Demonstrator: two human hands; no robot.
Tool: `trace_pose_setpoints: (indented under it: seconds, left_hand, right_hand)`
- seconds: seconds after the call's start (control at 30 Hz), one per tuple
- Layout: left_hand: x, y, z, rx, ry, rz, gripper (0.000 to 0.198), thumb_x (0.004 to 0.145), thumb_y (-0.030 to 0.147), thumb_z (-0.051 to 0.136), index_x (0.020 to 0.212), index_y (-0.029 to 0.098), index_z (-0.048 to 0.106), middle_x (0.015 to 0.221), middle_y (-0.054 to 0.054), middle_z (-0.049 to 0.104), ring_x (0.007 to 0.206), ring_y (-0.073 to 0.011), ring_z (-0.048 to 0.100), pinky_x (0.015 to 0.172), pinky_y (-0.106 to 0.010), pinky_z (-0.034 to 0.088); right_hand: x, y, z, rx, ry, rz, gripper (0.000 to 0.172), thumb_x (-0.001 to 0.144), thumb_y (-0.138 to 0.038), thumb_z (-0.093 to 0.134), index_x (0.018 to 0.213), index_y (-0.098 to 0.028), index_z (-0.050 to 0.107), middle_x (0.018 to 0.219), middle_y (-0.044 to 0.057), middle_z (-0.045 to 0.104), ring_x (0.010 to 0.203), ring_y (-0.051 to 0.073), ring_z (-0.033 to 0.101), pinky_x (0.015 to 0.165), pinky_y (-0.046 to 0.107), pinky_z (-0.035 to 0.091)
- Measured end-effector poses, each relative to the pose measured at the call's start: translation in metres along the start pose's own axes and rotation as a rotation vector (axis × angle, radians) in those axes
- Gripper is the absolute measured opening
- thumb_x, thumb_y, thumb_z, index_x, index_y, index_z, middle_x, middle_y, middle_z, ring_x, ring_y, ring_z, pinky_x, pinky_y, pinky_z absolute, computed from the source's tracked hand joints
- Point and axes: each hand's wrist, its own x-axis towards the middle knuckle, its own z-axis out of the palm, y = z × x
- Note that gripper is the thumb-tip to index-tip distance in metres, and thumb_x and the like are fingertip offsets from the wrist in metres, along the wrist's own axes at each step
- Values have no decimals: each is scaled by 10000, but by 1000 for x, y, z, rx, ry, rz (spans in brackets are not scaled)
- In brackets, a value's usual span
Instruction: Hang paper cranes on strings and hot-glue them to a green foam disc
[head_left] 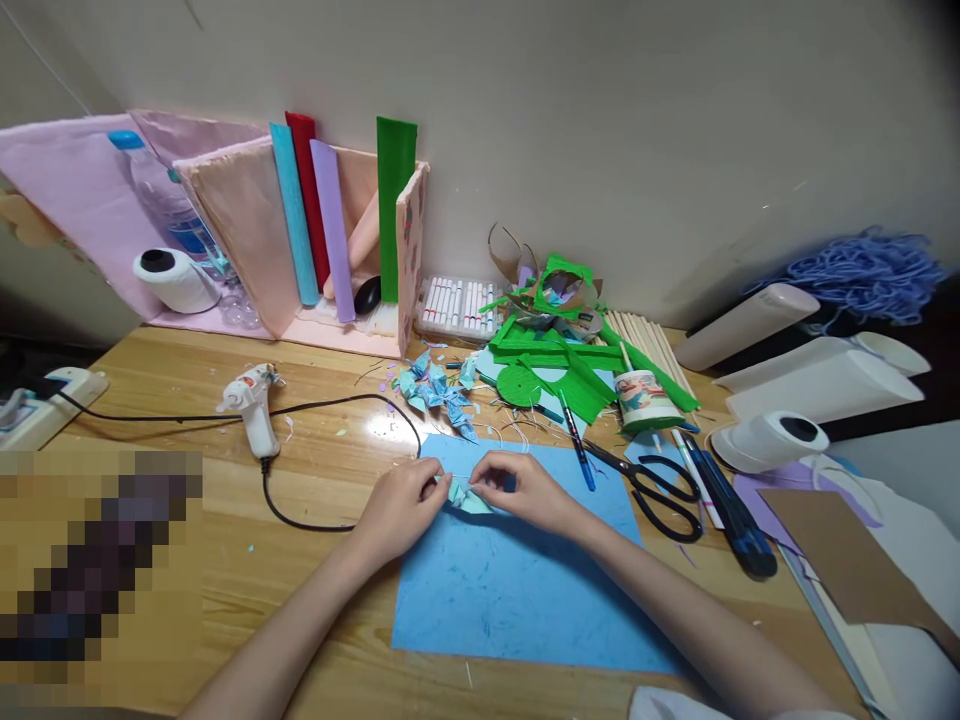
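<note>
We take the blue sheet (pixel 517 600), flat on the wooden worktop (pixel 315 640), as our reference. Over its far part, we observe the left hand (pixel 405 500) and the right hand (pixel 529 490) close together, each pinching one side of a small pale blue-green paper piece (pixel 466 497) between thumb and fingers. We cannot tell whether this piece touches the blue sheet.

Left of the blue sheet, well apart, we record a white glue gun (pixel 259 420) with a black cable. Beyond its far left corner lie crumpled blue paper pieces (pixel 435 390); beyond its far edge, a heap of green cut pieces (pixel 559 365). A pen (pixel 577 440) crosses that edge. Black-handled scissors (pixel 664 495) lie at the right, and a cutter knife (pixel 727 510) farther right.
</note>
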Motion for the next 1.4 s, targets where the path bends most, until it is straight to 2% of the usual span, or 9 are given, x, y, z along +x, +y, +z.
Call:
trace_pose_setpoints:
  seconds: [0.4, 0.73, 0.97, 1.4]
  left_hand:
    - [2, -1, 14, -29, -60, 73, 313, 851, 358, 396, 601, 176, 437, 567, 35, 425, 569, -111, 402, 541, -238, 244]
    - [4, -1, 18, -9, -19, 121, 320, 847, 352, 403, 585, 171, 440, 561, 34, 430, 567, -108, 391, 538, -240, 252]
    - [5, -1, 21, 22, -22, 129, 323, 852, 351, 401, 585, 171, 430, 558, 36, 413, 569, -108, 392, 542, -237, 251]
    - [4, -4, 23, 87, -24, 159, 310, 868, 352, 387, 626, 174, 462, 603, 23, 469, 604, -119, 435, 558, -241, 257]
  right_hand:
    - [-36, 18, 20, 149, 160, 25, 232, 788, -328, 613, 953, -166, 614, 674, -19, 523, 578, 95, 447, 542, 220, 377]
    - [-38, 27, 23, 45, 204, -72, 146, 810, -301, 576, 842, -166, 619, 619, -22, 507, 550, 89, 427, 501, 206, 349]
    - [-38, 24, 24, 1, 206, -81, 101, 808, -260, 566, 791, -167, 601, 611, -29, 511, 533, 80, 413, 496, 201, 331]
    - [-38, 21, 26, -17, 215, -77, 122, 819, -279, 554, 781, -171, 596, 611, -25, 510, 540, 89, 423, 502, 206, 338]
